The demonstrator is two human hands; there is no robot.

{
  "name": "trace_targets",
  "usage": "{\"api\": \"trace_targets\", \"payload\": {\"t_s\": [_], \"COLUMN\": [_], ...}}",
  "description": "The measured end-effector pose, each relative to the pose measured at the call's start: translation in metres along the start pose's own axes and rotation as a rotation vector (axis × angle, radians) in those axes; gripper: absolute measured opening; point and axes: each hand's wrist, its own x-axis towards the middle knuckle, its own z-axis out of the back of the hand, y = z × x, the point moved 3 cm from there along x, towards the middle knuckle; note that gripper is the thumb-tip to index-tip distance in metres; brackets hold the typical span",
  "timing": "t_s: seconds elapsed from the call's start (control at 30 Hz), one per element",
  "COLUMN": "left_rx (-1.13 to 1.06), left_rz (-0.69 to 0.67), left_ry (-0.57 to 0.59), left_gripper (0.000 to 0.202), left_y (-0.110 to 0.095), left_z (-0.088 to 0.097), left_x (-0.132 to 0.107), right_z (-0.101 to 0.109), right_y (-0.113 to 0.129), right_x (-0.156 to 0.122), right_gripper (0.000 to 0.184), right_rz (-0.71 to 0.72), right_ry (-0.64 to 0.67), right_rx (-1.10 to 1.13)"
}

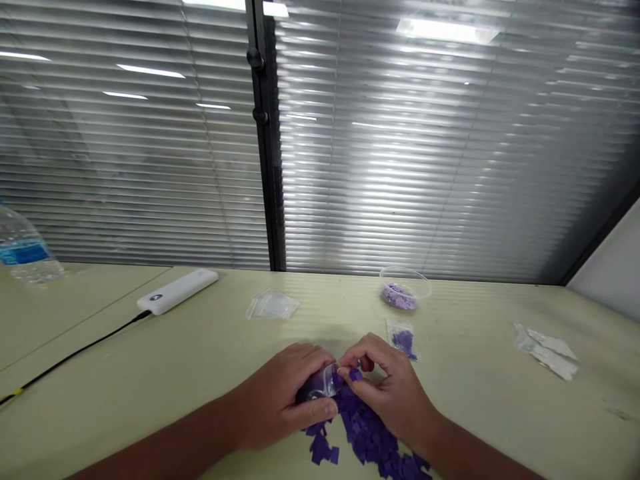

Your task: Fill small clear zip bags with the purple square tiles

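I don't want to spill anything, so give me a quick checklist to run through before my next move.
1. Left hand steadying the clear plastic bag: ok, thumb and fingers are around it.
2. Right hand at the bag: ok, its fingertips are at the bag's right end.
3. Bag mouth fully spread: cannot tell, the hands partly hide it.
4. Dark purple squares gathered together: not ok, a smaller cluster lies left of the main pile.
5. Black cable away from the hands: ok, it runs off at the left.

The small pieces (367,433) are deep purple, the table (200,360) pale yellow.
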Motion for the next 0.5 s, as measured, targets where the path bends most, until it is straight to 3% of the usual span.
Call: {"api": "trace_targets", "payload": {"t_s": [0.37,0.5], "left_rx": [-0.052,-0.043], "left_rz": [0.027,0.04], "left_ry": [0.002,0.0], "left_gripper": [0.036,0.037], "left_y": [-0.001,0.002], "left_z": [0.003,0.002], "left_x": [0.001,0.0], "right_z": [0.001,0.002], "right_y": [0.009,0.014], "right_x": [0.001,0.0], "right_gripper": [0.031,0.026], "right_rz": [0.022,0.063], "right_ry": [0.018,0.043], "right_rx": [0.017,0.026]}}
